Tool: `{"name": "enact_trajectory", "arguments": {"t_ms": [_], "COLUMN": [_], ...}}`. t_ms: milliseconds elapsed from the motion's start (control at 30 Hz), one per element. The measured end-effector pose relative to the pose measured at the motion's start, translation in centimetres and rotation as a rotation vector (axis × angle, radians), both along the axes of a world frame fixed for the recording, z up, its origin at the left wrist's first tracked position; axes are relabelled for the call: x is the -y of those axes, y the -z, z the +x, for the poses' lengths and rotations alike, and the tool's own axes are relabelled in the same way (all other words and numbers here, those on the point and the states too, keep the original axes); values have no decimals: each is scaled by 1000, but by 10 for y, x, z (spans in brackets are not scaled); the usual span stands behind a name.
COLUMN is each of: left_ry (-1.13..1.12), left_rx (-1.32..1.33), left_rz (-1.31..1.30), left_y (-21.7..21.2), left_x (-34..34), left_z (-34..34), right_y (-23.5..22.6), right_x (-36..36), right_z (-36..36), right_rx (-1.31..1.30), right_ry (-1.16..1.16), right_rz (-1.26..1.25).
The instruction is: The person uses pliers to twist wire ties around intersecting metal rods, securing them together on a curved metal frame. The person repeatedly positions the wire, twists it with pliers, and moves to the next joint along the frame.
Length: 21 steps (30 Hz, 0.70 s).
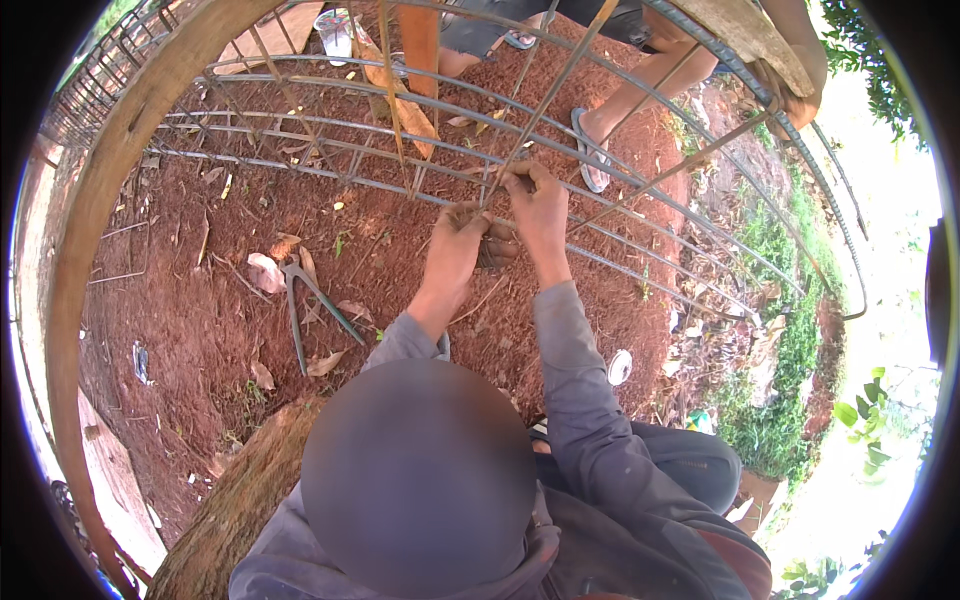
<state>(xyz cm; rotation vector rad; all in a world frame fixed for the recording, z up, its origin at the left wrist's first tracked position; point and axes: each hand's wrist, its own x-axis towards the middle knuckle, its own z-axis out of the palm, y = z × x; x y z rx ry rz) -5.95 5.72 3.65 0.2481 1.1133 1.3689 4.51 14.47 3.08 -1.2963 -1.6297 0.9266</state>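
A long cage of steel reinforcing bars (390, 128), with cross bars tied along it, stretches across the space in front of me. Both my hands meet at a crossing on its near bar. My left hand (458, 250) has its fingers curled there, and thin dark tie wires (490, 256) show among them. Just right of it, my right hand (540, 205) is closed in a pinch beside a slanting cross bar (553, 85). Whatever lies between those fingertips is too small to make out. Open-legged pincers (312, 305) lie on the soil left of my left forearm.
Across the cage are another person's sandalled foot (597, 135) and, at upper right, that person's hand (797, 103) by a wooden piece (745, 40). A curved timber (85, 250) runs down the left. A wooden post (418, 50), a cup (335, 38) and a log (235, 500) stand or lie around.
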Motion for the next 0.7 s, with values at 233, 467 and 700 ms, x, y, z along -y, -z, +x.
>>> {"name": "enact_trajectory", "arguments": {"t_ms": [233, 467, 700], "left_ry": [195, 891, 1340], "left_rx": [42, -712, -1097], "left_rz": [208, 224, 335], "left_y": [-19, -40, -50], "left_x": [-57, -139, -176], "left_z": [-61, -81, -73], "right_y": [16, 31, 44], "right_x": [12, 25, 26], "right_z": [8, 6, 1], "right_rx": [90, 211, 254], "right_ry": [-79, -80, -49], "right_rz": [403, 568, 624]}}
